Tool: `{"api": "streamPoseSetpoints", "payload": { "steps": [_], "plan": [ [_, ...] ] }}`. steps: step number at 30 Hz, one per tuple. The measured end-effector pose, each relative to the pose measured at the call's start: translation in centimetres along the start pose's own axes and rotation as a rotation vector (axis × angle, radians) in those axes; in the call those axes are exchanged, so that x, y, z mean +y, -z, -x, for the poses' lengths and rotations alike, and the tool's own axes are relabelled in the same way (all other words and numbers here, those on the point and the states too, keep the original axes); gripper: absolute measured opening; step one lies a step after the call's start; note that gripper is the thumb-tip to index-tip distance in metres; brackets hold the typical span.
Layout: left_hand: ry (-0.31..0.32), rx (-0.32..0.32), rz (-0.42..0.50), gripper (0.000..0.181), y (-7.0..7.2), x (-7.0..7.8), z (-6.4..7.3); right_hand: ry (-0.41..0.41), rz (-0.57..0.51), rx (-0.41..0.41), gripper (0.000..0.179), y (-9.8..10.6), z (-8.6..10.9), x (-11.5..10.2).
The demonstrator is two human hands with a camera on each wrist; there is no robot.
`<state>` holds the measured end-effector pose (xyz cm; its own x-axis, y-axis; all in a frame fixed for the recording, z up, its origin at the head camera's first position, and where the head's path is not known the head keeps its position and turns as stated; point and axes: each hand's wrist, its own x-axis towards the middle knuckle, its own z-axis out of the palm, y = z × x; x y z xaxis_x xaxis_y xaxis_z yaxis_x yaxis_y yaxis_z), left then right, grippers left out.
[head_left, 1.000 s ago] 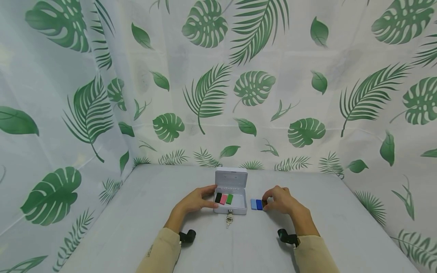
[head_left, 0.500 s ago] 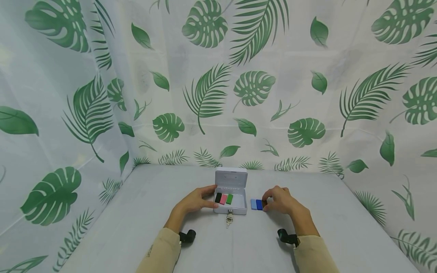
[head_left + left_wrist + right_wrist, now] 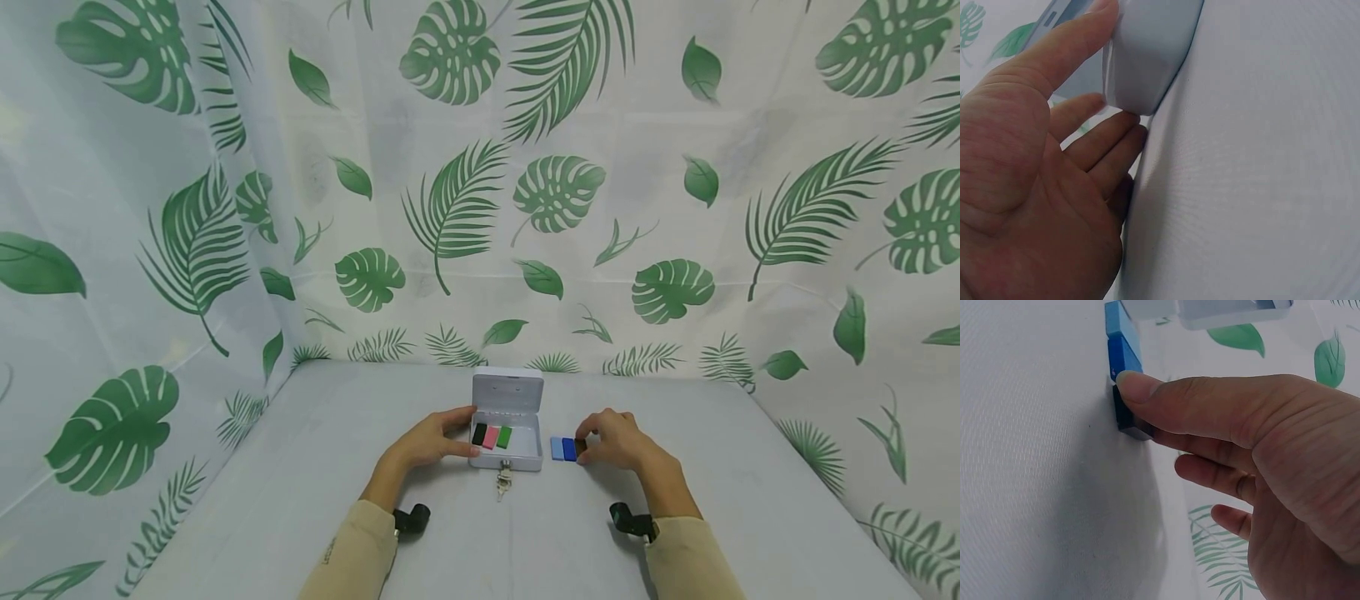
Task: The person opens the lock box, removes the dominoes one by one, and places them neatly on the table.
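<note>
An open white cash box point(image 3: 531, 457) stands with its lid raised; a black, a pink point(image 3: 491, 437) and a green block point(image 3: 505, 437) lie inside. My left hand point(image 3: 429, 439) holds the box's left end, thumb at the front corner and fingers toward the back, as the left wrist view also shows. To the right of the box, my right hand point(image 3: 617, 442) pinches a dark brown block point(image 3: 1130, 419) between thumb and fingers. That block stands in a row on the table with a blue block point(image 3: 1124, 357) and a light blue block point(image 3: 1120, 325).
Keys point(image 3: 504, 481) hang from the lock at the box's front. A white cloth point(image 3: 510, 550) covers the table. Behind and to the left hangs a leaf-print curtain point(image 3: 480, 208). Each wrist carries a black camera.
</note>
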<state>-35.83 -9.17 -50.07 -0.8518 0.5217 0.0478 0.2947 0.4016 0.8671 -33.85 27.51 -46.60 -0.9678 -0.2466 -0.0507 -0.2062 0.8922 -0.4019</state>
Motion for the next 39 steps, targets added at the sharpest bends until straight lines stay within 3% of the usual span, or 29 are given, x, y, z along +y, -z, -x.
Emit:
{"api": "streamPoseSetpoints", "payload": {
  "steps": [27, 39],
  "plan": [
    [-0.009, -0.005, 0.004, 0.088, 0.02, -0.07, -0.05, -0.01, -0.016, 0.012, 0.03, 0.16, 0.12, -0.02],
    [0.002, -0.002, 0.01, 0.088, 0.0, -0.05, -0.07, -0.023, -0.026, 0.057, 0.034, 0.43, 0.26, -0.38]
  ]
}}
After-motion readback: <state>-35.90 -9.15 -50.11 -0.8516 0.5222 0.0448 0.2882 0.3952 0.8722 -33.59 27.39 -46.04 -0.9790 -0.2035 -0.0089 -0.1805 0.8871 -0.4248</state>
